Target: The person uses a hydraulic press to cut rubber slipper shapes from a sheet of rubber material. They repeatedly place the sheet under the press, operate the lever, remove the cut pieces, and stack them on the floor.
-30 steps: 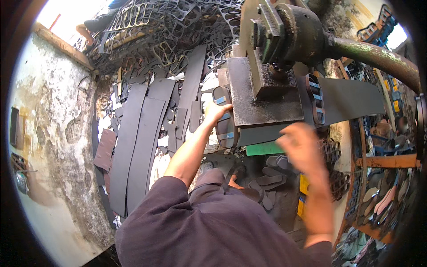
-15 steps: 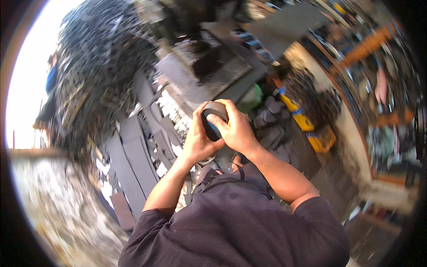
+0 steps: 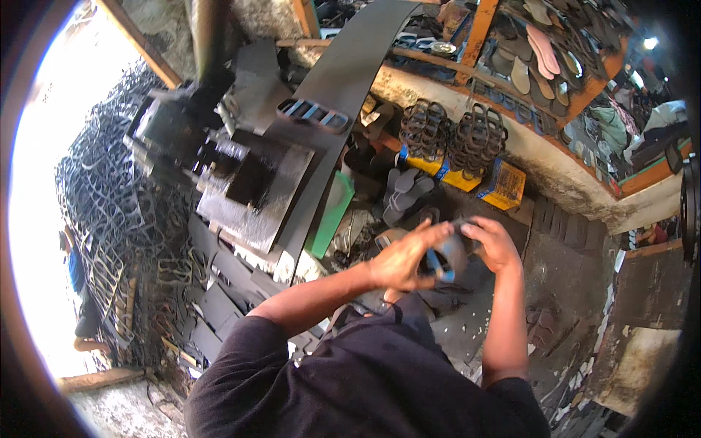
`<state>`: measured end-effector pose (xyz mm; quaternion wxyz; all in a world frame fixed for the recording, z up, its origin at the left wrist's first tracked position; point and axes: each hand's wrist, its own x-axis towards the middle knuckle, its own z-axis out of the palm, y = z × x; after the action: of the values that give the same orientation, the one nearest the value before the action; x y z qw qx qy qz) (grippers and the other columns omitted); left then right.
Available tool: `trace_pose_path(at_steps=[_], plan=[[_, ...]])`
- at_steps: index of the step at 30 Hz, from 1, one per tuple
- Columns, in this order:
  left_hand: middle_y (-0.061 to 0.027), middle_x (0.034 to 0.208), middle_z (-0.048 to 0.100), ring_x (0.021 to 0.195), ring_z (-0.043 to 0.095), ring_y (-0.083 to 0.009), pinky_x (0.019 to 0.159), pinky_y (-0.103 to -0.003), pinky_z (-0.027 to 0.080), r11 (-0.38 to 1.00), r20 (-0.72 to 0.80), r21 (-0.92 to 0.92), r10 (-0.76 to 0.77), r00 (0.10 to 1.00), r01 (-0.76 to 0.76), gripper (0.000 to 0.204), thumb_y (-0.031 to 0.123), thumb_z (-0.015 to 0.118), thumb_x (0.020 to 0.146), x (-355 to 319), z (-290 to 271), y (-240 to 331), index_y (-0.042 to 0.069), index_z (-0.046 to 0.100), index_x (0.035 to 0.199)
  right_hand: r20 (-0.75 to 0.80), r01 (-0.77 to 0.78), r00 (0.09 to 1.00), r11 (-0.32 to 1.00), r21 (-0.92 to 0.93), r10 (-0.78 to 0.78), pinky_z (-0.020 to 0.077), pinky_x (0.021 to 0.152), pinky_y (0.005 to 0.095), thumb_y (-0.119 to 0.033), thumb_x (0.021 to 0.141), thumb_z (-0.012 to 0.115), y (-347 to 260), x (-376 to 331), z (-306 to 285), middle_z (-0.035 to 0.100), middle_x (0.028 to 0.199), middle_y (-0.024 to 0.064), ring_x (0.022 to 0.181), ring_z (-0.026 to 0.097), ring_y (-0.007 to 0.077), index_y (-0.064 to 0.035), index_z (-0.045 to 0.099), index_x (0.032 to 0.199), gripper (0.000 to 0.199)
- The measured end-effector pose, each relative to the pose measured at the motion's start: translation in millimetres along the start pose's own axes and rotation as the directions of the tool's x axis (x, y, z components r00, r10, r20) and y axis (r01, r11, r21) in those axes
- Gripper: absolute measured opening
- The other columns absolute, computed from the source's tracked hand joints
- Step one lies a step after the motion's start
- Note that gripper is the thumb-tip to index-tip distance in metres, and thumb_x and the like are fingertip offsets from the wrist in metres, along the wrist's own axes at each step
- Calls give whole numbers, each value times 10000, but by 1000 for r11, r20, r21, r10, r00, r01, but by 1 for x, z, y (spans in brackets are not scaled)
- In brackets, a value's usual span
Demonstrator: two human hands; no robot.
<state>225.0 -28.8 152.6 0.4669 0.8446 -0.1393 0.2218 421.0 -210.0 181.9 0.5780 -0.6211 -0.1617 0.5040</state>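
Note:
Between my two hands is a dark, rounded piece (image 3: pixel 454 254) with a bright blue part, blurred by motion; it looks like one or more shoe soles, but I cannot tell for sure. My left hand (image 3: pixel 410 257) grips its left side, with the fingers along the top and the thumb lower down. My right hand (image 3: pixel 495 242) is curled at its upper right edge, thumb and fingers closed on it. Both hands are above the floor in front of my body, to the right of a dark press machine (image 3: pixel 182 135).
A black and blue sole-shaped frame (image 3: pixel 312 115) lies on a long dark sheet (image 3: pixel 350 55) beside the press's metal plate (image 3: pixel 252 219). Strap bundles (image 3: pixel 478 139) sit on yellow boxes (image 3: pixel 504 182). A tangled heap of dark offcuts (image 3: pixel 102 168) rises at left; shelves of soles (image 3: pixel 537 66) stand back right.
My view and body have turned to the right, away from the press. My hands, earlier close together around the dark piece, are now farther apart with the piece between them.

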Motion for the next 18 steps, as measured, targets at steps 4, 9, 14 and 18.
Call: trace_pose_path(at_steps=[4, 9, 14, 18], plan=[[-204, 1430, 466, 1372, 433, -385, 1166, -500, 339, 992, -222, 115, -31, 975, 58, 1010, 149, 900, 637, 52, -6, -17, 48, 343, 1474, -499, -4, 866, 997, 77, 41, 590, 832, 401, -255, 921, 762, 37, 5, -96, 707, 1057, 98, 923, 689, 210, 15, 692, 1160, 368], [-125, 1308, 416, 1166, 456, -254, 1018, -407, 438, 871, -787, -112, -372, 492, 479, 861, -45, 755, 736, 135, -109, -127, 106, 287, 1443, -821, 174, 565, 962, 212, 79, 604, 769, 387, -277, 931, 758, 159, 23, -177, 621, 1129, 144, 897, 646, 228, 43, 615, 1075, 379], [-205, 1310, 454, 1125, 544, -335, 981, -470, 505, 703, -903, -345, -429, -17, 622, 1050, 145, 862, 697, 168, -234, -303, 45, 200, 1507, -904, -49, 383, 981, 186, 191, 636, 718, 420, -247, 906, 780, 245, 20, -168, 638, 1211, 178, 1060, 662, 296, 20, 602, 1280, 493], [-291, 1343, 508, 1148, 622, -403, 969, -502, 559, 422, -798, -559, -506, -326, 714, 1169, 310, 900, 664, 182, -274, -388, 8, 183, 1536, -944, -268, 246, 951, 152, 221, 603, 820, 431, -221, 852, 807, 305, -37, -151, 663, 1230, 158, 1064, 663, 295, -61, 623, 1276, 489]])
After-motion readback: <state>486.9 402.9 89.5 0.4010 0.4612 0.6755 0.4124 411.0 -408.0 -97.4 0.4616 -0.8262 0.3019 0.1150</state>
